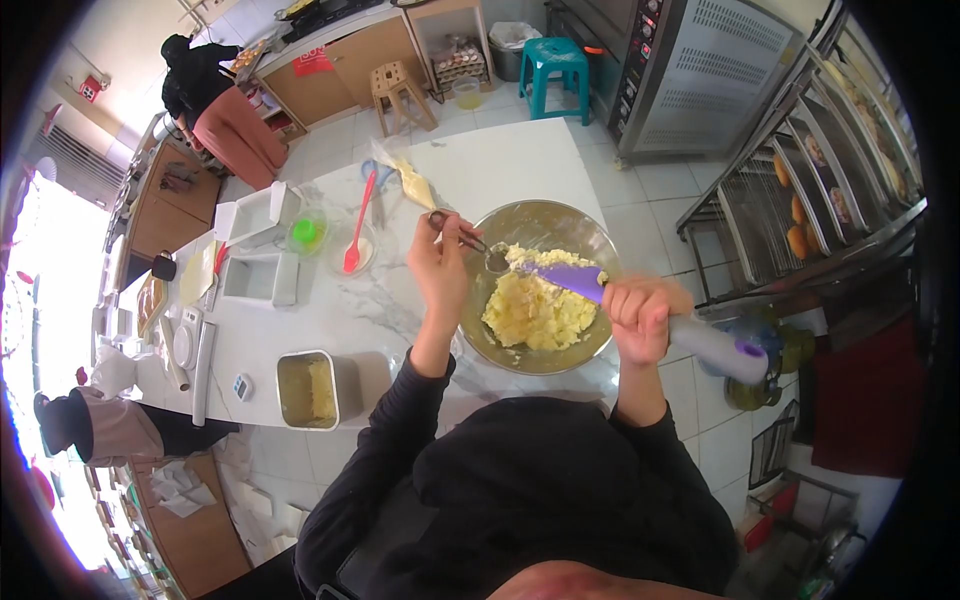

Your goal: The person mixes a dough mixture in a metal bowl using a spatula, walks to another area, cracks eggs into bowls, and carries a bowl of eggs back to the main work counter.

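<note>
A large metal bowl (590,228) stands at the table's edge in front of me, holding a pale yellow lumpy mixture (538,318). My left hand (440,268), closed around a dark handle, holds a small metal measuring spoon (497,259) over the bowl's left side. My right hand (642,312) grips the grey handle of a spatula with a purple blade (568,277). The blade lies over the mixture, its tip close to the spoon. Whether the two tools touch I cannot tell.
Left of the bowl are a red spatula (360,225), a filled piping bag (415,184), a loaf tin (335,392), white tins (262,278) and a scale (186,338). One person (215,110) stands far left, another (110,425) nearer. A tray rack (800,190) is right.
</note>
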Available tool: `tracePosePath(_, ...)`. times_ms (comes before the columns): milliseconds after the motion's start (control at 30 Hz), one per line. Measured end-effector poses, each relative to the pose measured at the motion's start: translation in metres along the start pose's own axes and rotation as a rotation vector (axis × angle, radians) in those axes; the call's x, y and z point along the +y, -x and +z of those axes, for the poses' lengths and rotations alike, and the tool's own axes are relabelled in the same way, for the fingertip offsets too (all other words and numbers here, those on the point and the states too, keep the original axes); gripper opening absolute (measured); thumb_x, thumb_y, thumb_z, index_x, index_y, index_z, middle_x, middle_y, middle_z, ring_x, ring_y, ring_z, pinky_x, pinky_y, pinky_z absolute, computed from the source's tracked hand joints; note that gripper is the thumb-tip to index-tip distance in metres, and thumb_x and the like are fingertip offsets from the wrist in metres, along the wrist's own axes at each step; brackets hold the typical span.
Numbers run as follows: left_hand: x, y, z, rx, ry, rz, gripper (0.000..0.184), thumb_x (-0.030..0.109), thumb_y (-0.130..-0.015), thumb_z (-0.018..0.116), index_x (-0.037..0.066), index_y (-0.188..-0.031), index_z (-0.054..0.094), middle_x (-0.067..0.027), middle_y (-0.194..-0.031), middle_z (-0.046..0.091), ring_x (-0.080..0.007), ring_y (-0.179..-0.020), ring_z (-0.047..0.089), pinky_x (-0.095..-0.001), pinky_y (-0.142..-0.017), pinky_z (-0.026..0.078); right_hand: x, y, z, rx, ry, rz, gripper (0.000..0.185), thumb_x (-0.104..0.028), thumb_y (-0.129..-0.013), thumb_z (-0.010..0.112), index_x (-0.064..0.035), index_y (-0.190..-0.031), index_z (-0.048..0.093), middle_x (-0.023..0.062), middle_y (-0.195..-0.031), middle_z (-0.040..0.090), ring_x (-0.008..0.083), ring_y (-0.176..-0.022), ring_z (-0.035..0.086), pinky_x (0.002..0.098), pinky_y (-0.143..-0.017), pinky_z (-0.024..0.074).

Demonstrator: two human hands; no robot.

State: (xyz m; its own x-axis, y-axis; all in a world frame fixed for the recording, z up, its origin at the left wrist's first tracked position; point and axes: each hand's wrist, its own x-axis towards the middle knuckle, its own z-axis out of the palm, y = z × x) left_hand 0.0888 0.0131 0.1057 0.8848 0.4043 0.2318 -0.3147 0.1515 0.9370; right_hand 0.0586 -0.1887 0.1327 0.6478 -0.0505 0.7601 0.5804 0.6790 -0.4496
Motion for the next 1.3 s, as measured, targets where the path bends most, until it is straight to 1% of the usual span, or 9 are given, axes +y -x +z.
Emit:
tracePosePath(100, 0.001, 0.004, 0.002, 0.037, -0.027, 0.017, 0.011, 0.009, -0.091, 0.043, -0.001, -0.088, 0.046, -0.0058, -0.077, 0.053, -0.0155, -0.071, 0.06, -0.0238, -0.061, 0.049, 0.005, 0.005, 0.011, -0.062, 0.04, -0.1, 0.034, -0.014, -0.086, 0.05, -0.0051, -0.057, 0.034, 0.002, -0.043, 0.036, 0.0121, -0.034, 0.031, 0.0257, -0.034, 0.0244)
tracePosePath(200, 0.004, 0.013, 0.007, 0.068, -0.07, 0.024, 0.011, 0.009, -0.091, 0.043, -0.001, -0.088, 0.045, -0.0062, -0.081, 0.053, -0.0162, -0.073, 0.06, -0.0245, -0.063, 0.05, 0.012, 0.016, 0.026, 0.026, 0.313, -0.105, 0.046, -0.029, -0.089, 0.048, -0.0064, -0.053, 0.029, 0.0013, -0.04, 0.032, 0.0119, -0.032, 0.026, 0.0246, -0.034, 0.0225)
tracePosePath(300, -0.011, 0.021, 0.004, 0.111, 0.046, 0.041, 0.011, 0.01, -0.091, 0.043, -0.001, -0.091, 0.044, -0.0067, -0.084, 0.051, -0.0172, -0.078, 0.061, -0.0242, -0.064, 0.05, 0.027, 0.028, 0.018, 0.15, 0.373, -0.2, 0.041, -0.029, -0.092, 0.042, -0.0068, -0.059, 0.031, 0.0006, -0.044, 0.031, 0.0112, -0.036, 0.026, 0.0254, -0.037, 0.0233)
tracePosePath(533, -0.023, 0.052, 0.006, 0.219, 0.009, 0.025, 0.008, 0.009, -0.092, 0.039, 0.002, -0.095, 0.039, -0.006, -0.086, 0.047, -0.0199, -0.089, 0.059, -0.0255, -0.069, 0.05, 0.016, 0.038, 0.032, 0.3, 0.421, -0.261, 0.034, -0.031, -0.094, 0.034, -0.0094, -0.068, 0.033, -0.0001, -0.052, 0.032, 0.0102, -0.043, 0.029, 0.0258, -0.044, 0.0292)
tracePosePath(800, -0.034, 0.082, 0.011, 0.137, 0.093, 0.024, 0.006, 0.006, -0.092, 0.036, 0.001, -0.095, 0.037, -0.0071, -0.09, 0.042, -0.0227, -0.095, 0.056, -0.0319, -0.081, 0.049, 0.03, 0.039, 0.03, 0.314, 0.6, -0.106, 0.033, -0.029, -0.094, 0.036, -0.0088, -0.067, 0.031, 0.0008, -0.056, 0.032, 0.0116, -0.05, 0.031, 0.0276, -0.05, 0.0316)
tracePosePath(933, -0.039, 0.091, 0.008, 0.135, 0.1, 0.063, 0.006, 0.006, -0.092, 0.036, 0.001, -0.096, 0.037, -0.0071, -0.09, 0.043, -0.0231, -0.094, 0.056, -0.0328, -0.081, 0.049, 0.019, 0.029, 0.021, 0.496, 0.522, -0.05, 0.033, -0.028, -0.093, 0.037, -0.0086, -0.067, 0.03, 0.0005, -0.057, 0.031, 0.0116, -0.053, 0.031, 0.0288, -0.056, 0.0327)
tracePosePath(1067, -0.038, 0.095, 0.012, 0.15, 0.075, 0.091, 0.006, 0.004, -0.091, 0.036, 0.002, -0.097, 0.037, -0.0067, -0.087, 0.044, -0.0224, -0.089, 0.058, -0.0314, -0.078, 0.05, 0.009, 0.025, 0.033, 0.481, 0.402, -0.037, 0.032, -0.025, -0.093, 0.038, -0.0087, -0.067, 0.031, -0.0004, -0.057, 0.031, 0.0109, -0.054, 0.03, 0.0278, -0.057, 0.0327)
tracePosePath(1167, -0.038, 0.096, 0.012, 0.163, 0.081, 0.093, 0.007, 0.003, -0.091, 0.035, 0.002, -0.097, 0.038, -0.0065, -0.086, 0.045, -0.0224, -0.087, 0.059, -0.0308, -0.075, 0.051, 0.034, 0.036, 0.022, 0.53, 0.63, 0.023, 0.03, -0.023, -0.093, 0.04, -0.0085, -0.067, 0.034, -0.0006, -0.058, 0.033, 0.01, -0.055, 0.031, 0.0271, -0.058, 0.0331)
tracePosePath(1300, -0.046, 0.096, 0.006, 0.177, 0.131, 0.116, 0.008, 0.002, -0.091, 0.035, 0.001, -0.098, 0.038, -0.0068, -0.086, 0.045, -0.0227, -0.087, 0.059, -0.0305, -0.074, 0.051, 0.023, 0.024, 0.017, 0.714, 0.48, 0.066, 0.03, -0.023, -0.093, 0.04, -0.0081, -0.067, 0.035, -0.0009, -0.058, 0.034, 0.009, -0.055, 0.031, 0.026, -0.059, 0.0332)
